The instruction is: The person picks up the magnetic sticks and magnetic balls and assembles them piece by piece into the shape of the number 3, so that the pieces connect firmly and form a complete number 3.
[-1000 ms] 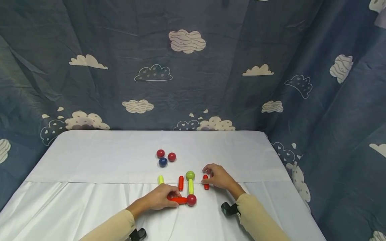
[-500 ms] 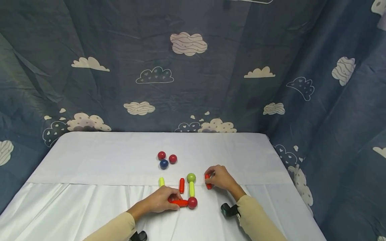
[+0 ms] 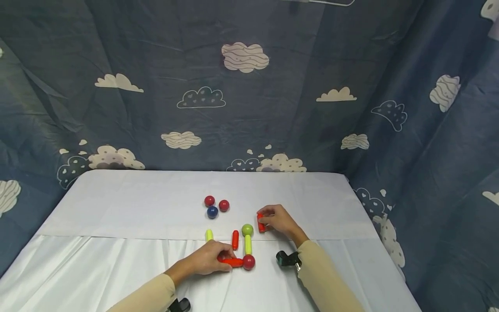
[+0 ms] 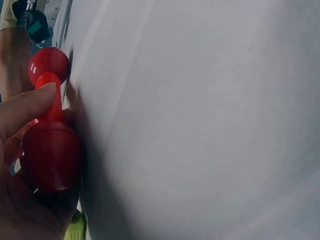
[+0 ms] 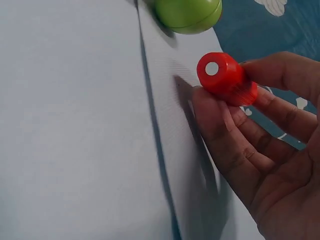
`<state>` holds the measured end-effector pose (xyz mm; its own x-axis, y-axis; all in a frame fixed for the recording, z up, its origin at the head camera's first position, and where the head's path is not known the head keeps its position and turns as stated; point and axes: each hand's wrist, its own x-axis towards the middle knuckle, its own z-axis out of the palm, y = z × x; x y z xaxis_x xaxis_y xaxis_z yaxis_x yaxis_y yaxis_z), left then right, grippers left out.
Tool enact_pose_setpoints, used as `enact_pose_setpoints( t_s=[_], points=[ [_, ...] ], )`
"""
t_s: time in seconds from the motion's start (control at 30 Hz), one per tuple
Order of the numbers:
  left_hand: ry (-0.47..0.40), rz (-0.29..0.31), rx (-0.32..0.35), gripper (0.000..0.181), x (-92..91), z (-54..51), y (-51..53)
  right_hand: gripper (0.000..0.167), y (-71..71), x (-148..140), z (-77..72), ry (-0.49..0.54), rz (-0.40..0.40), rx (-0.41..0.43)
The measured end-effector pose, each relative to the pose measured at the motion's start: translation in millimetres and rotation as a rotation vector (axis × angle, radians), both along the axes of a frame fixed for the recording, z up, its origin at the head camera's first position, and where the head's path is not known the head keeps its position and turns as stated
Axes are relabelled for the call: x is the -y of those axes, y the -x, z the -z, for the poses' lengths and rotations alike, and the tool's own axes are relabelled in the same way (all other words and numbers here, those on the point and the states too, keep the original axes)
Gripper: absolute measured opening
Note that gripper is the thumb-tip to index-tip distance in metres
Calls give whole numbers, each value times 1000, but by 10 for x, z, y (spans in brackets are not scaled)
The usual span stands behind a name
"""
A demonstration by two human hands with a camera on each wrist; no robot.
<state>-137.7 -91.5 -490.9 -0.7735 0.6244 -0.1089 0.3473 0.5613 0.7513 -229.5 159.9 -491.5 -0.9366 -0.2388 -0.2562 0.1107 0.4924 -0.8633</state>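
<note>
The left hand (image 3: 210,258) pinches a red rod (image 3: 232,262) whose right end meets a red ball (image 3: 248,262). From that ball a yellow-green rod (image 3: 247,245) runs up to a green ball (image 3: 247,229). In the left wrist view, the red rod (image 4: 49,102) has a red ball at its far end and a second red ball (image 4: 52,157) at its near end, inside the left hand (image 4: 22,150). The right hand (image 3: 281,222) holds a second red rod (image 3: 260,222); in the right wrist view that rod (image 5: 227,79) is between thumb and fingers, raised off the cloth.
Two red balls (image 3: 209,200) (image 3: 224,205) and a blue ball (image 3: 212,212) sit farther back on the white cloth (image 3: 156,203). A loose red rod (image 3: 235,240) lies left of the yellow-green one. Another yellow-green rod (image 3: 209,235) is partly behind the left hand.
The right hand took hold of the red rod on the right, lifted it and moved it left and back. The left hand kept its grip on the other red rod.
</note>
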Motion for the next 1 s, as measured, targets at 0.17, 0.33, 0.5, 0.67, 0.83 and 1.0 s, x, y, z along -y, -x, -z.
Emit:
enact_pose_setpoints(
  t_s=[0.17,0.33,0.5,0.67,0.83,1.0],
  points=[
    [-1,5,8,17,-1,4,5,26,115,82,13,18,5,13],
    [-1,6,6,17,2,5,18,26,200,188,20,29,-7,5],
    [16,2,5,17,0,15,11,27,236,285,13,56,-11,25],
    [0,12,-5,17,10,6,19,26,279,364,22,71,-15,16],
    [-23,17,10,17,12,16,7,25,271,391,62,73,-30,25],
    [-25,12,13,17,17,-4,40,25,283,398,47,55,-46,19]
  ],
)
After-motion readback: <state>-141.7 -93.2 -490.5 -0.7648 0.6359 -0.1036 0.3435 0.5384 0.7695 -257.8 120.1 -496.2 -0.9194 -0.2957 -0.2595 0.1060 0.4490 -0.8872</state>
